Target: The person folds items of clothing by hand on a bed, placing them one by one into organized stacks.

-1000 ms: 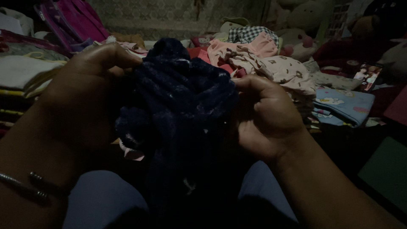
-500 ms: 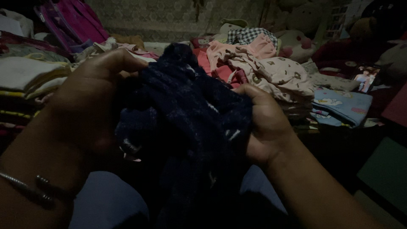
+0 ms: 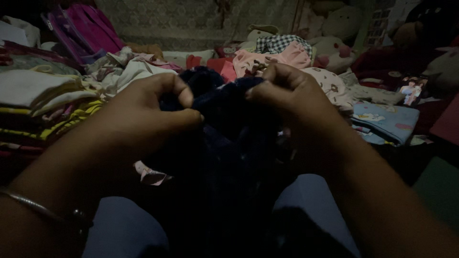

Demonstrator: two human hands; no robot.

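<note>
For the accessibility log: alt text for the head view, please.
Both hands, left hand and right hand, pinch a dark navy fuzzy garment over the lap. Folded clothes and a pink heap lie around, dimly lit.

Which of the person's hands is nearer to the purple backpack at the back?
Left. The left hand grips the dark blue garment below the purple backpack; the right hand is farther right.

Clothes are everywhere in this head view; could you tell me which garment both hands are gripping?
The dark navy fuzzy garment, pinched by the left hand and right hand; the pink and patterned clothes lie untouched behind.
</note>
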